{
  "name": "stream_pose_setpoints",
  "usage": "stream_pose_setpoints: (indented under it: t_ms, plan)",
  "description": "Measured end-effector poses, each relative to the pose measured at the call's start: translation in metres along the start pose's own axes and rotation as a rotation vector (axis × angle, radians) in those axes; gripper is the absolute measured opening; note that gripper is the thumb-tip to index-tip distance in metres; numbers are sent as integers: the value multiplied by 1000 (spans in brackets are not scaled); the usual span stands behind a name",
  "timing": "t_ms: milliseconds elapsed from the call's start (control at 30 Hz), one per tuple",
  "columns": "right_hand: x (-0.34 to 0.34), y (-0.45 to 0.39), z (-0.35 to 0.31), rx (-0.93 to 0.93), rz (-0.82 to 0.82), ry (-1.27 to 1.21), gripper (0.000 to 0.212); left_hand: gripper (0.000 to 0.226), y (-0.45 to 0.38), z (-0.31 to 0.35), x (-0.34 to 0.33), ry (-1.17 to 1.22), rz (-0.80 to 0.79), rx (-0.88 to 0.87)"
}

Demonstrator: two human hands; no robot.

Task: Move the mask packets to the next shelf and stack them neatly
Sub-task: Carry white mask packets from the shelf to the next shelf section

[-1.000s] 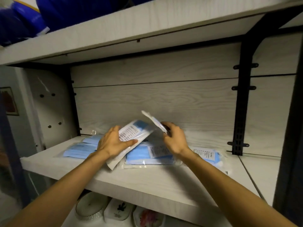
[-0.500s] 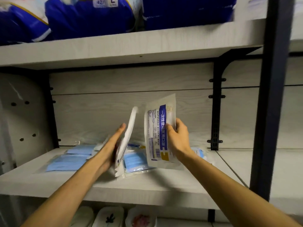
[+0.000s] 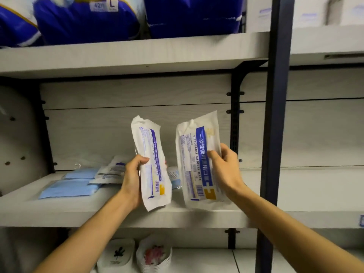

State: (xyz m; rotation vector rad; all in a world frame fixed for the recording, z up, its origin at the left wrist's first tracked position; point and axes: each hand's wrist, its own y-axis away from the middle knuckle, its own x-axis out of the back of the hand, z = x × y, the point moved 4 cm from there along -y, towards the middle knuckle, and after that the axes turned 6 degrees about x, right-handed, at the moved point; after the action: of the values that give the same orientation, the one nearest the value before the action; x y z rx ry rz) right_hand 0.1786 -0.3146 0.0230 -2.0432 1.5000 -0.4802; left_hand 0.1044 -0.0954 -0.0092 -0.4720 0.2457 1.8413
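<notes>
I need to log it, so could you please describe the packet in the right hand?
On the pale wooden shelf, left of the dark metal upright, the right hand holds a white plastic mask packet upright. Unlike the left hand's creased packet, it reads DISPOSABLE MEDICAL MASK.

You are facing a storeroom or shop stockroom. Pale wood-grain shelves (image 3: 137,215) on dark metal uprights (image 3: 275,134) carry bulk blue packs (image 3: 88,18) above and sealed mask packets (image 3: 69,187) below.
</notes>
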Motion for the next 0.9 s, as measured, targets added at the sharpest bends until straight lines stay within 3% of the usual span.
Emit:
stream_pose_setpoints:
  t_ms: [167, 300, 500, 667, 900]
  plan:
    - [51, 31, -16, 56, 38, 16, 4, 32, 40, -16, -60, -95, -9, -65]
    - [99, 60, -33, 88, 16, 12, 6, 41, 72, -44, -113, -142, -38, -135]
    - [195, 86, -39, 6, 139, 24, 5, 50, 104, -82, -193, -198, -94, -263]
    - [294, 96, -41, -99, 218, 61, 21, 52, 110, -118, -269, -346, -180, -160]
    - [426, 113, -55, -125, 357, 211, 6, 44, 84, -182, -362, -454, -183, -13]
